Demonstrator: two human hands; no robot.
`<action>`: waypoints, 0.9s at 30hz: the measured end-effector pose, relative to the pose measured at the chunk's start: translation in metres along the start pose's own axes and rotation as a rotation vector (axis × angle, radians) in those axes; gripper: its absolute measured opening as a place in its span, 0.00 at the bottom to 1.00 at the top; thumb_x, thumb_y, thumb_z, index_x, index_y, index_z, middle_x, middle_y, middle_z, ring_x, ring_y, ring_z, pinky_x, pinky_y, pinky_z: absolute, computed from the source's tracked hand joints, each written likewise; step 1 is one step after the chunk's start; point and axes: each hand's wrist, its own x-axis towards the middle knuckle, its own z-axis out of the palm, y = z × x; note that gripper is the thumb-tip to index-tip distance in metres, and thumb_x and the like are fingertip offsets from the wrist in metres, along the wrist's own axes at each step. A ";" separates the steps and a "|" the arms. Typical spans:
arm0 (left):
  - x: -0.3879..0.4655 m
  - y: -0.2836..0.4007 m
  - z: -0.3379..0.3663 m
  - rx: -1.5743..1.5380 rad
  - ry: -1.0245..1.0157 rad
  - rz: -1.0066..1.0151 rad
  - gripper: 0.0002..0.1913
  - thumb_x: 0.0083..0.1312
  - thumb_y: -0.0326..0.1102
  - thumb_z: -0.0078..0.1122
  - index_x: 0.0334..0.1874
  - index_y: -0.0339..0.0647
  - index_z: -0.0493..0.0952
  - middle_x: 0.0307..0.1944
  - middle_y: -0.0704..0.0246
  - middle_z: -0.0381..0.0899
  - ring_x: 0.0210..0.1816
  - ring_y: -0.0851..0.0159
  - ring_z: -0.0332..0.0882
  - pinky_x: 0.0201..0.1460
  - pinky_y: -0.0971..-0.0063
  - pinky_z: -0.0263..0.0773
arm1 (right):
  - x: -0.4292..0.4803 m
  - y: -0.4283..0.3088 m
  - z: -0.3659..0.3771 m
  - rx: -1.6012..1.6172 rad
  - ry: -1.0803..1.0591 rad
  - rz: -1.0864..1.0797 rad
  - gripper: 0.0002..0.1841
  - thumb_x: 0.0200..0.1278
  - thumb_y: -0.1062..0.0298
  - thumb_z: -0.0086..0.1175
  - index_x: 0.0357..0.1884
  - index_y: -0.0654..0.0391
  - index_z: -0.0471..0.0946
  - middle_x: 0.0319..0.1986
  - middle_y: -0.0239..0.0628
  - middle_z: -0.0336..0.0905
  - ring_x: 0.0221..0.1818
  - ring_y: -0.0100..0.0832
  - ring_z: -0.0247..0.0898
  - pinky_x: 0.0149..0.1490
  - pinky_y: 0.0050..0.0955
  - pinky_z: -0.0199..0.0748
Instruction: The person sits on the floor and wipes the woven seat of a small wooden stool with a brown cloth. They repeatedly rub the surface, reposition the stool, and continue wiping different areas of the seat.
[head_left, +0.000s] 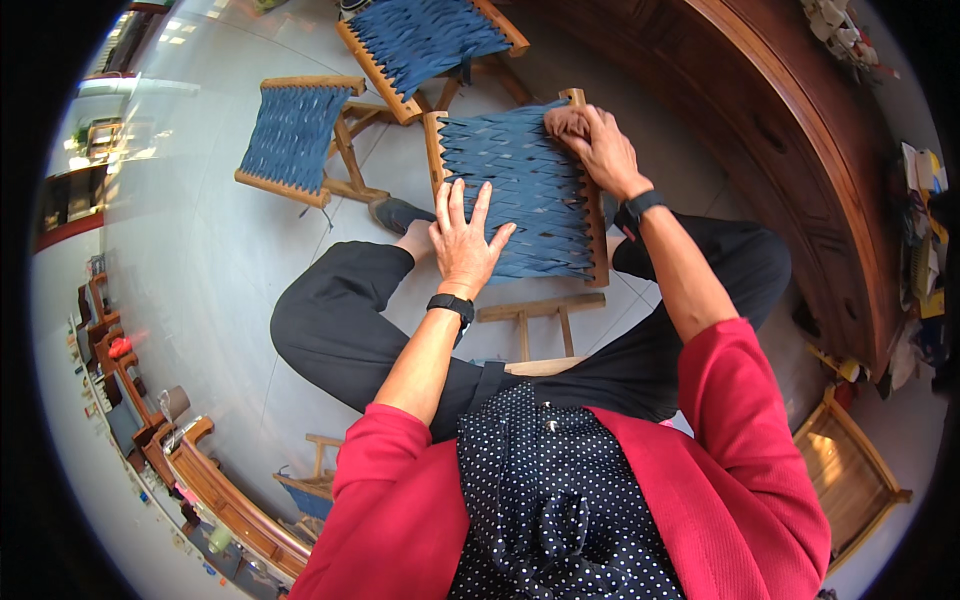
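Before me stands a wooden folding stool with a seat woven from blue straps (525, 195). My left hand (465, 240) lies with fingers spread on the seat's left part, near the left wooden rail (436, 150). In my right hand (609, 150) is a bunched brown cloth (566, 124), pressed on the far right corner of the seat by the right rail (596, 247). The fingers partly hide the cloth. Below the seat's near edge shows a wooden leg frame (541, 309).
Two similar stools with blue woven seats, one at the left (296, 139) and one beyond (427, 41), stand close by on the tiled floor (217, 225). A carved dark wooden cabinet (750, 112) curves along the right. Wooden furniture (225, 495) lines the lower left.
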 end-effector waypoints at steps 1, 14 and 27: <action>0.000 0.000 -0.001 -0.002 0.014 0.004 0.37 0.64 0.59 0.64 0.75 0.63 0.64 0.76 0.61 0.52 0.79 0.51 0.43 0.65 0.46 0.61 | 0.012 0.001 0.001 0.024 0.028 -0.015 0.22 0.71 0.51 0.54 0.61 0.48 0.68 0.57 0.50 0.71 0.57 0.56 0.71 0.59 0.48 0.73; -0.002 0.001 -0.002 0.015 -0.009 -0.009 0.37 0.65 0.59 0.64 0.75 0.63 0.64 0.77 0.62 0.51 0.79 0.51 0.43 0.65 0.46 0.61 | -0.025 0.001 0.002 0.185 0.039 0.081 0.23 0.71 0.50 0.55 0.59 0.52 0.69 0.58 0.52 0.73 0.60 0.55 0.71 0.62 0.46 0.70; 0.001 0.002 -0.006 -0.030 -0.022 -0.015 0.37 0.65 0.57 0.65 0.75 0.61 0.64 0.77 0.61 0.51 0.79 0.50 0.42 0.66 0.45 0.59 | 0.051 0.010 0.005 0.252 0.070 0.075 0.28 0.71 0.50 0.54 0.64 0.57 0.66 0.60 0.57 0.72 0.61 0.56 0.70 0.62 0.44 0.69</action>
